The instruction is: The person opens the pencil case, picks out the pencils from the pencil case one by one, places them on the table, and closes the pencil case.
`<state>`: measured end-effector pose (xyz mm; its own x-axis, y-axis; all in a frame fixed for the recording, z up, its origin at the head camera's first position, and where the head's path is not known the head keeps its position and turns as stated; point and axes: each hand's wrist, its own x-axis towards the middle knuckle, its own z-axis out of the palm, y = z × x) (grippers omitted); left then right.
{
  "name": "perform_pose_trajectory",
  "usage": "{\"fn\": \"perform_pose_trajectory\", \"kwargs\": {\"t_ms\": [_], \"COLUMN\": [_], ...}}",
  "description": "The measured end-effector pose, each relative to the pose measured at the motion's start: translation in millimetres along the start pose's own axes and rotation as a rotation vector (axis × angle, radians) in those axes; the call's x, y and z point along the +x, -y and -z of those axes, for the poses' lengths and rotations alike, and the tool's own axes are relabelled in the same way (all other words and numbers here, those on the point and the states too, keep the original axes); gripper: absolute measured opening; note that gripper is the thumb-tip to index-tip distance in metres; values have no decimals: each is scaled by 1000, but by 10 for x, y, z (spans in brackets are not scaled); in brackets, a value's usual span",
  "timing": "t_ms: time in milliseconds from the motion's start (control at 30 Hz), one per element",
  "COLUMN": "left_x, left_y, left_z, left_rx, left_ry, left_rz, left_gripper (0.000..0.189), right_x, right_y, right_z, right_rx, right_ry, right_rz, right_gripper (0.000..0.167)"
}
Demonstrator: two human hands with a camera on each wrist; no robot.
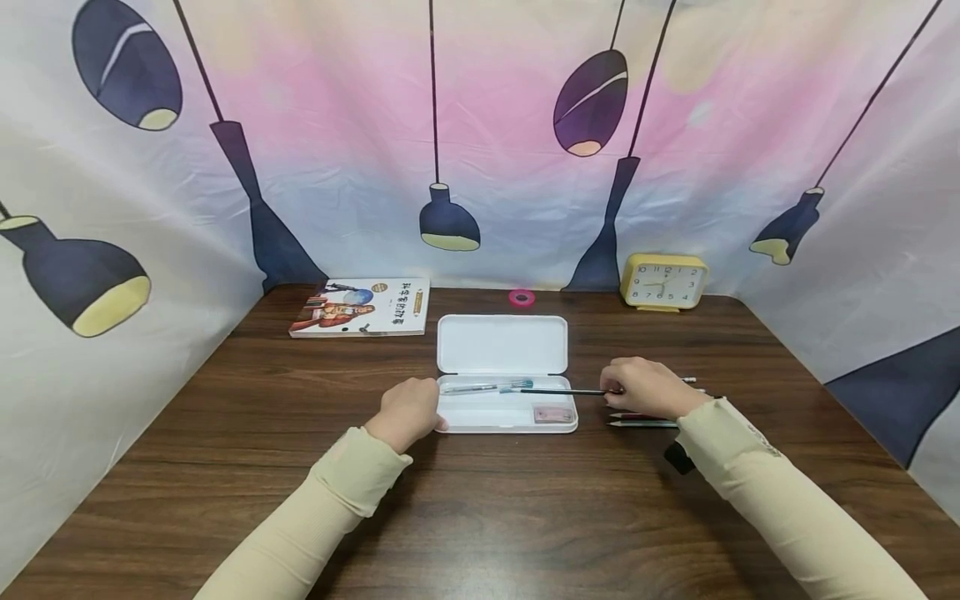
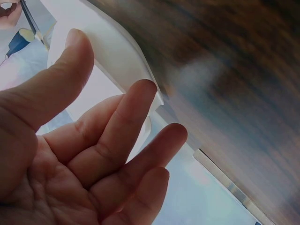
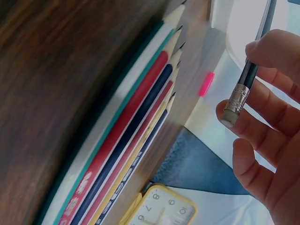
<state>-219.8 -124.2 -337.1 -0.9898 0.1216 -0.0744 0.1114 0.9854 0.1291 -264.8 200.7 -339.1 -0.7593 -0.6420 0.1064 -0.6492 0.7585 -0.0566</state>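
An open white pencil case (image 1: 487, 422) lies on the table with its lid (image 1: 502, 344) folded back. My left hand (image 1: 407, 412) rests at its left end. In the left wrist view the thumb (image 2: 77, 54) and loosely bent fingers stay spread beside the white wall. My right hand (image 1: 641, 387) pinches a dark pencil (image 3: 251, 70) near its eraser end, between thumb and fingers. That pencil's front part extends left over the case. Inside the case lie slim, pen-like items (image 1: 468, 389) and a pinkish block (image 1: 553, 414). Several pencils (image 3: 119, 124) lie side by side below my right hand.
A book (image 1: 397, 308) lies at the back left and a yellow clock (image 1: 664, 283) stands at the back right. Between them sits a pink ring (image 1: 522, 297). Behind the dark wooden table (image 1: 487, 517) hangs cloth (image 1: 360, 167) printed with lamps.
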Motion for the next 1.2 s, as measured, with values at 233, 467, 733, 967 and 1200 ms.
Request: {"fn": "perform_pose_trajectory", "kwargs": {"t_ms": [233,467,733,967,1200], "left_x": [0,19,14,10,11], "left_y": [-7,-3,-11,-12,-9], "left_z": [0,-6,-11,-13,-14], "left_rx": [8,11,10,11,14], "left_ry": [1,5,-1,-4,-1], "left_rz": [-4,6,5,6,5], "left_gripper": [33,34,33,33,34], "right_x": [-131,-240,-338,-427,-530], "right_y": [-68,-125,-170,-236,-300], "right_z": [-18,-2,-38,-82,-88], "right_rx": [8,35,43,42,55], "right_ry": [-2,-2,1,-6,0], "right_rz": [-5,-32,-54,-60,-73], "right_gripper": [6,6,9,4,4]}}
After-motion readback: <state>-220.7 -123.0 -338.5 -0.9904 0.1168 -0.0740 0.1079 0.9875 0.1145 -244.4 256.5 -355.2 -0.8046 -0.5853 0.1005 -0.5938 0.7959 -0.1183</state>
